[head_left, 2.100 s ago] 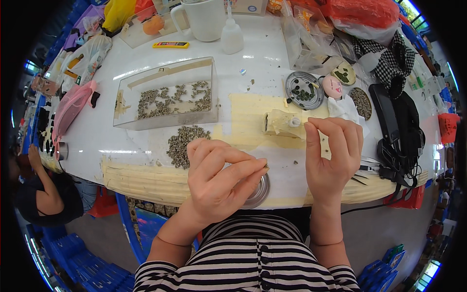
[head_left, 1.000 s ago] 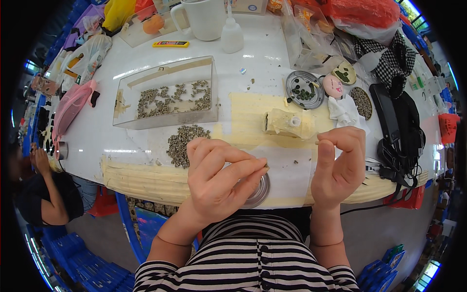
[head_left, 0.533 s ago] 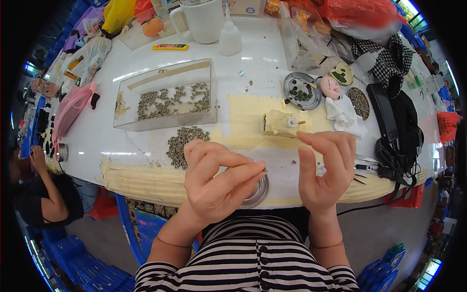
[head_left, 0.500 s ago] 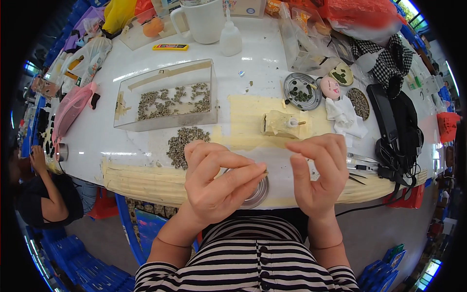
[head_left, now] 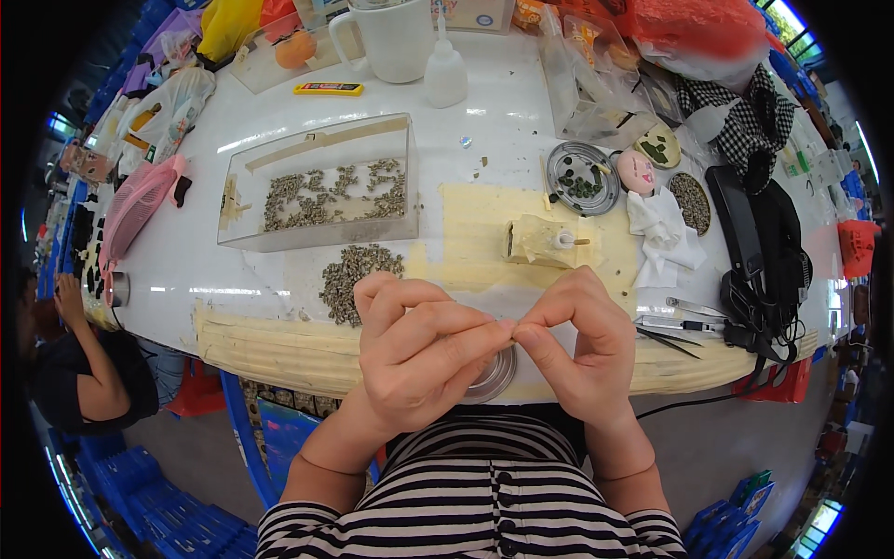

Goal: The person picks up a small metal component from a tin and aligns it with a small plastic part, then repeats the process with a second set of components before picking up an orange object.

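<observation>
Above the table's near edge, my left hand (head_left: pixel 419 356) is closed in a pinch, and its fingertips meet those of my right hand (head_left: pixel 589 352), also pinched. Whatever lies between the fingertips is too small and covered to make out. Just under them a round metal dish (head_left: pixel 501 380) shows in part. Beyond my left hand is a pile of small grey-brown pieces (head_left: pixel 361 272). A clear rectangular box (head_left: pixel 321 237) farther off holds more such pieces. A block wrapped in yellowish tape (head_left: pixel 529 244), with a white tip and thin stick on it, sits beyond my right hand.
Right of the block are a round clear dish (head_left: pixel 557 191) with dark green bits, a pink round object (head_left: pixel 636 173), crumpled tissue (head_left: pixel 663 240) and tweezers (head_left: pixel 666 337). At the back stand a white mug (head_left: pixel 396 47) and a squeeze bottle (head_left: pixel 447 76). Another person (head_left: pixel 88 373) sits at left.
My right hand has moved left and closed from an open curl into a pinch against my left fingertips. The small piece that showed at my left fingertips is now hidden.
</observation>
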Available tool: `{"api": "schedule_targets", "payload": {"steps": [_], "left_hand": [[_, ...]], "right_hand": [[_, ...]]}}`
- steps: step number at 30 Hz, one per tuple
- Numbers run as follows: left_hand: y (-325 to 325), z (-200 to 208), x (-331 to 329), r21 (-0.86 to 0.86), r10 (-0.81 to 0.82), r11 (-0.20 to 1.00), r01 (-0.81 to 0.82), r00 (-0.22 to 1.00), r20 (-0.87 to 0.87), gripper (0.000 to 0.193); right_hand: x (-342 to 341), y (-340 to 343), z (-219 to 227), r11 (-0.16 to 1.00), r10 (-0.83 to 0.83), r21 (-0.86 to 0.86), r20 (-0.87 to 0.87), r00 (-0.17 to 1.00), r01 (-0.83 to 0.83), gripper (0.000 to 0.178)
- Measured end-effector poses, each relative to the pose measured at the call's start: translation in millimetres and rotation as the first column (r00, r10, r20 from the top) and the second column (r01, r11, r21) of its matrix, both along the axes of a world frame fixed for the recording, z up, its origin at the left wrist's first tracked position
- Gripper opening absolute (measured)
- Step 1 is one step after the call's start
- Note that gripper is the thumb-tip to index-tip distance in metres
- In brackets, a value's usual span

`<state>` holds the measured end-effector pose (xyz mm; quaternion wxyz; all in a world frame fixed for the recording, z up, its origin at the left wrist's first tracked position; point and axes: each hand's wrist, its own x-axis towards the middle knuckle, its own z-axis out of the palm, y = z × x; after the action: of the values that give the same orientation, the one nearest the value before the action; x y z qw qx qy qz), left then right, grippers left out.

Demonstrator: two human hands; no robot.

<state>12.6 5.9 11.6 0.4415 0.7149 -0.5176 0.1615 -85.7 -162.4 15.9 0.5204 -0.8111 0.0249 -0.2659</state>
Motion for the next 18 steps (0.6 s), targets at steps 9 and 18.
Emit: {"api": "schedule_targets", "payload": {"steps": [9,18], "left_hand": [[-8,-4,-2,-0.008,0.117,0.993,-0.117,0.993,0.013,0.030],[-9,-4,-1,-0.050,0.118,0.992,-0.120,0.992,-0.037,0.028]], "right_hand": [[-4,13,-1,0.789,-0.160,-0.533,0.300,0.940,0.304,0.026],[-5,12,-8,0.890,-0.091,-0.414,0.248,0.964,0.191,0.032]]}}
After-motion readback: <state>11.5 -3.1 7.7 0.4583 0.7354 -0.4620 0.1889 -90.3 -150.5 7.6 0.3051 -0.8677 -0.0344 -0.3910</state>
